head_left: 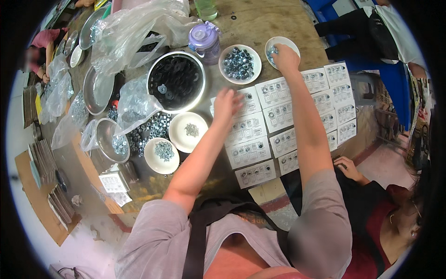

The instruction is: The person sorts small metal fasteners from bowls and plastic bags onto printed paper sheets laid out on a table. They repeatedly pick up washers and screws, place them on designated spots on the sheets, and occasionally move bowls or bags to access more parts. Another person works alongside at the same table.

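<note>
My right hand [286,59] reaches into a white bowl [294,45] at the far right of the table, its fingers bent together over small shiny metal pieces [272,52]. Whatever they grip is hidden. Over the upper left of the printed cards [247,124] hovers my left hand [226,108], its fingers smeared by motion. These white cards lie in rows, several bearing small nuts and rings. Between my hands, farther back, a white bowl [223,74] holds many metal nuts [239,63]. Black flat washers [176,81] fill a round steel pan [200,95] left of my left hand.
A purple-lidded jug [205,42] stands behind the pan. Two white dishes, one with screws [163,151] and one with small metal pins [191,129], sit beside my left forearm. Loose nuts [155,125] and plastic bags [134,37] crowd the left. A person [390,209] sits close at right.
</note>
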